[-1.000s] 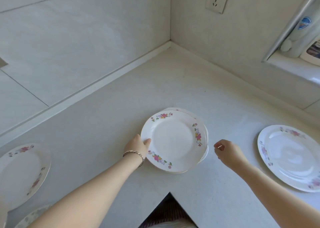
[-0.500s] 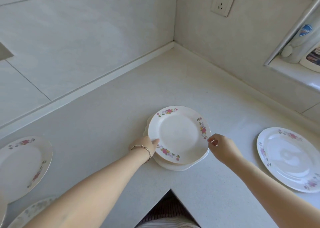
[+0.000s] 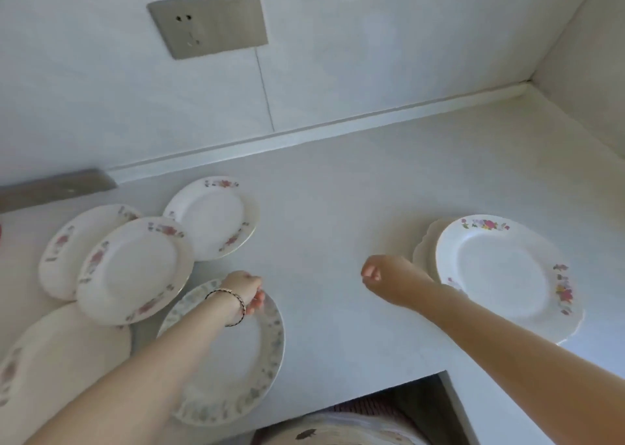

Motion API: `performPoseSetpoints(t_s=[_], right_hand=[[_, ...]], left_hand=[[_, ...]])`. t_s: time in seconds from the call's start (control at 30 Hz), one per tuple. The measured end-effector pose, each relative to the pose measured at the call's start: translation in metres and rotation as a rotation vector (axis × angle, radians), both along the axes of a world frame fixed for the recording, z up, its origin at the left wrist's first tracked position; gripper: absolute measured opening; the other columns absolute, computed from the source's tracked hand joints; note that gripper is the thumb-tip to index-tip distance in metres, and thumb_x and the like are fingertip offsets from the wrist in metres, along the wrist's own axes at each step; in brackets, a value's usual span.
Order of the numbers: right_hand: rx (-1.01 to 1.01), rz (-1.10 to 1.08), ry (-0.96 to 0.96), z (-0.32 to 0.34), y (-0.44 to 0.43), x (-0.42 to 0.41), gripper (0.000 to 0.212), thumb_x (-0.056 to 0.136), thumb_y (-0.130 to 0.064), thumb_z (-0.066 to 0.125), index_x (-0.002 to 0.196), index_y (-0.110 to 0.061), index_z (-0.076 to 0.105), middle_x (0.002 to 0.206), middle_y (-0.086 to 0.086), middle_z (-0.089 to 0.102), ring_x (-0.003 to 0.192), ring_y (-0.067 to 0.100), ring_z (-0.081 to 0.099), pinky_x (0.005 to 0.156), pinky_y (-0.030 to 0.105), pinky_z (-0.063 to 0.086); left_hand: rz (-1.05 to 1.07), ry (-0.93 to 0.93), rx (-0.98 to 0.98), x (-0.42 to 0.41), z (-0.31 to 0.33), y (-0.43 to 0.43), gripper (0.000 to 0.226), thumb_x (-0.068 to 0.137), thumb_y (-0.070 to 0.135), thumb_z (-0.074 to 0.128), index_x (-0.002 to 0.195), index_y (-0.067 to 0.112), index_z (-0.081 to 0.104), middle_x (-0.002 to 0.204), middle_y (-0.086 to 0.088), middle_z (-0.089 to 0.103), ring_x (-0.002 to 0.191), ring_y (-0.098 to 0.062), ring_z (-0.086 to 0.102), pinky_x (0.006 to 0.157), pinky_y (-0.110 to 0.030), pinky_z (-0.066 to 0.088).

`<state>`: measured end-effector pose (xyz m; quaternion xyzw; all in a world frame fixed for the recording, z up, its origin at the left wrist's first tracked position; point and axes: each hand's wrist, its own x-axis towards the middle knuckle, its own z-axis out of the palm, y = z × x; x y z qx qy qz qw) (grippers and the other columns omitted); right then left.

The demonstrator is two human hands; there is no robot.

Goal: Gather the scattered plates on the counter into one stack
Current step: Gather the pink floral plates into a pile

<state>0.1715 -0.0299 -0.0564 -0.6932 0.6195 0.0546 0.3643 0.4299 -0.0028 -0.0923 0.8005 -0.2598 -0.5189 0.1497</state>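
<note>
On white counter [image 3: 338,208], left grip [image 3: 243,291] grasps grey-rimmed plate [image 3: 272,343]; right grip [image 3: 385,277] clenched beside stack [image 3: 500,269].

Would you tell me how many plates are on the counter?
7. Left: back plate, overlapping plate, covered plate, near-corner plate, green-rimmed plate under the left hand. Right: top plate on a scalloped plate; the stack may hide more.

Glossy white glazed plates [image 3: 209,218] carry printed pink flowers; the grey-rimmed plate [image 3: 270,343] shines likewise. The table [image 3: 355,181] looks matt, faintly speckled, stone-like. Wall tiles [image 3: 372,56] appear smooth, softly sheened. The socket cover [image 3: 209,22] resembles brushed metal.
</note>
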Motion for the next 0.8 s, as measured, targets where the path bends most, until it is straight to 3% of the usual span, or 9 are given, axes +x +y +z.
performPoseSetpoints(t_s=[0.13, 0.23, 0.27, 0.33, 0.37, 0.43, 0.53, 0.67, 0.8], right_hand=[[0.004, 0.163, 0.015, -0.002, -0.009, 0.079, 0.019, 0.09, -0.026, 0.048, 0.101, -0.023, 0.063, 0.113, 0.0, 0.065, 0.103, 0.02, 0.06, 0.089, 0.03, 0.048], [0.019, 0.225, 0.04, -0.009, -0.012, 0.122, 0.022, 0.091, -0.026, 0.045, 0.104, -0.021, 0.062, 0.113, -0.001, 0.064, 0.103, 0.019, 0.06, 0.087, 0.03, 0.047], [0.023, 0.233, 0.044, -0.012, -0.013, 0.134, 0.022, 0.091, -0.026, 0.045, 0.104, -0.021, 0.062, 0.112, -0.001, 0.064, 0.103, 0.019, 0.06, 0.087, 0.03, 0.048], [0.036, 0.239, 0.047, -0.015, -0.014, 0.151, 0.022, 0.091, -0.025, 0.044, 0.103, -0.021, 0.062, 0.111, -0.002, 0.064, 0.103, 0.019, 0.06, 0.087, 0.031, 0.048], [0.04, 0.236, 0.05, -0.017, -0.014, 0.158, 0.022, 0.09, -0.025, 0.044, 0.102, -0.021, 0.062, 0.11, -0.002, 0.064, 0.102, 0.019, 0.06, 0.087, 0.031, 0.048], [0.051, 0.223, 0.059, -0.022, -0.015, 0.165, 0.022, 0.09, -0.025, 0.044, 0.101, -0.022, 0.063, 0.109, -0.002, 0.064, 0.101, 0.019, 0.06, 0.088, 0.031, 0.049], [0.068, 0.193, 0.087, -0.029, -0.016, 0.166, 0.022, 0.09, -0.025, 0.044, 0.101, -0.022, 0.063, 0.107, -0.002, 0.064, 0.101, 0.019, 0.06, 0.089, 0.032, 0.05], [0.078, 0.165, 0.126, -0.032, -0.017, 0.153, 0.02, 0.091, -0.024, 0.045, 0.101, -0.022, 0.062, 0.104, -0.003, 0.06, 0.102, 0.02, 0.06, 0.089, 0.031, 0.049], [0.084, 0.123, 0.137, -0.035, -0.015, 0.129, 0.011, 0.09, -0.023, 0.046, 0.087, -0.028, 0.055, 0.098, -0.003, 0.059, 0.101, 0.02, 0.06, 0.088, 0.031, 0.049]], left_hand=[[0.31, -0.066, 0.015, 0.093, -0.007, 0.04, 0.018, 0.089, 0.007, 0.038, 0.077, 0.01, 0.05, 0.061, -0.008, 0.054, 0.031, -0.014, 0.055, 0.052, -0.02, 0.032], [0.607, -0.116, -0.019, 0.17, -0.053, 0.065, 0.035, 0.08, 0.019, 0.054, 0.11, 0.002, 0.056, 0.099, -0.024, 0.066, 0.087, -0.035, 0.068, 0.075, -0.038, 0.053], [0.705, -0.118, -0.021, 0.188, -0.062, 0.072, 0.043, 0.073, 0.026, 0.058, 0.109, 0.003, 0.056, 0.113, -0.024, 0.064, 0.098, -0.039, 0.064, 0.083, -0.042, 0.054], [0.931, -0.044, -0.11, 0.205, -0.058, 0.08, 0.018, 0.075, 0.021, 0.057, 0.084, 0.006, 0.051, 0.095, -0.019, 0.07, 0.077, -0.033, 0.059, 0.064, -0.03, 0.052], [1.04, 0.017, -0.168, 0.203, -0.043, 0.079, 0.007, 0.081, 0.011, 0.053, 0.079, 0.007, 0.048, 0.075, -0.014, 0.068, 0.064, -0.026, 0.053, 0.05, -0.024, 0.049], [1.191, 0.153, -0.241, 0.208, -0.035, 0.074, 0.003, 0.088, 0.002, 0.05, 0.086, 0.003, 0.049, 0.068, -0.007, 0.055, 0.058, -0.017, 0.049, 0.035, -0.019, 0.047], [1.21, 0.286, -0.246, 0.211, -0.032, 0.071, 0.005, 0.09, 0.005, 0.054, 0.093, 0.003, 0.05, 0.073, -0.006, 0.052, 0.058, -0.015, 0.054, 0.036, -0.02, 0.049], [1.103, 0.358, -0.256, 0.212, -0.037, 0.074, 0.026, 0.095, 0.007, 0.05, 0.068, 0.008, 0.045, 0.049, -0.004, 0.055, 0.036, -0.006, 0.053, 0.03, -0.011, 0.039], [1.121, 0.352, -0.287, 0.209, -0.03, 0.075, 0.021, 0.092, 0.006, 0.053, 0.073, 0.011, 0.048, 0.073, -0.002, 0.051, 0.052, -0.008, 0.054, 0.031, -0.01, 0.043]])
